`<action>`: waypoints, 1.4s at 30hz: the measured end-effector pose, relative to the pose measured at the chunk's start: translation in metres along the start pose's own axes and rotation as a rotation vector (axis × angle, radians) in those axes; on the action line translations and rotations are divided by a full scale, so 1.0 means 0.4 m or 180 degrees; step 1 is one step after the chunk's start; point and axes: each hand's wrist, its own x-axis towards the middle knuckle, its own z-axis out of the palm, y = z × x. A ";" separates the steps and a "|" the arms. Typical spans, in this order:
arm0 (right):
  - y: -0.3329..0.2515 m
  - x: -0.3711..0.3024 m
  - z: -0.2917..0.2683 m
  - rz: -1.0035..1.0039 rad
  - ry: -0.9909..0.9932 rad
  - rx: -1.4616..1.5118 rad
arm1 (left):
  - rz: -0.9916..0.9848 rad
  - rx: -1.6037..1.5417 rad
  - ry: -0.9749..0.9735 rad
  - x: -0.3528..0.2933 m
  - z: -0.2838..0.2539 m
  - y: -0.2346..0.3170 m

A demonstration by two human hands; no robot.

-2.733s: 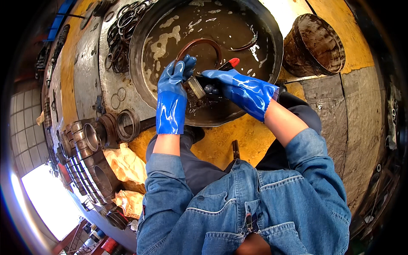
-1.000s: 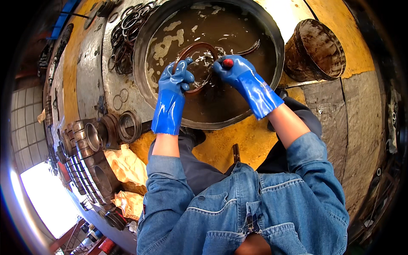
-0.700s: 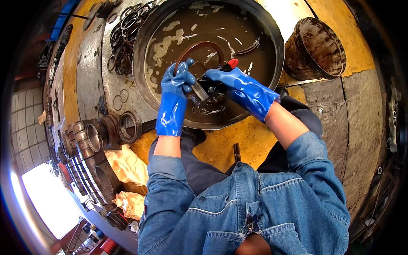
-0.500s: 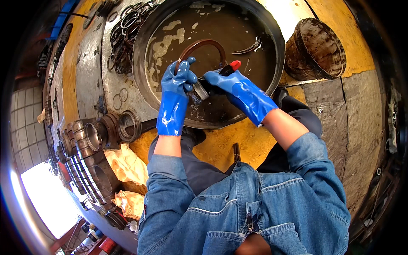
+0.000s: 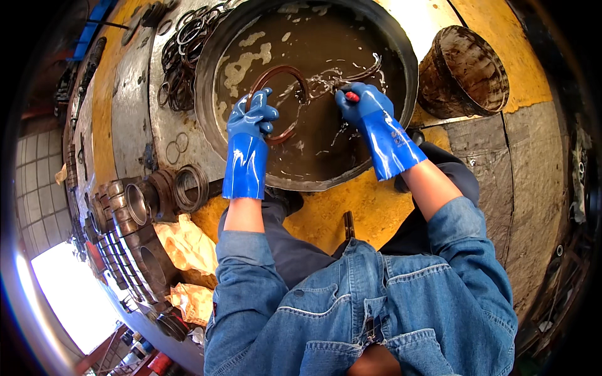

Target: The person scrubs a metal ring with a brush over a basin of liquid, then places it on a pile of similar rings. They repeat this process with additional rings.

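Left of the basin's middle, I have the left hand clamped on a brown ring arching away from me, and, apart from it, the right hand clenched on a red-ended handle, butt facing me, long axis foreshortened, right of the basin's middle.

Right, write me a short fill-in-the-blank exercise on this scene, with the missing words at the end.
1. Both gloves are ____ in colour.
2. The ring is held by the ____ hand.
3. The right hand grips a tool whose visible end is ____.
4. In the picture, the bucket stands to the ____ of the basin.

Missing words: blue; left; red; right.
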 end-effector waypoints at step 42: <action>-0.048 0.060 -0.133 0.0183 -0.1005 0.1460 | 0.4064 0.2594 -0.1247 0.075 0.064 -0.012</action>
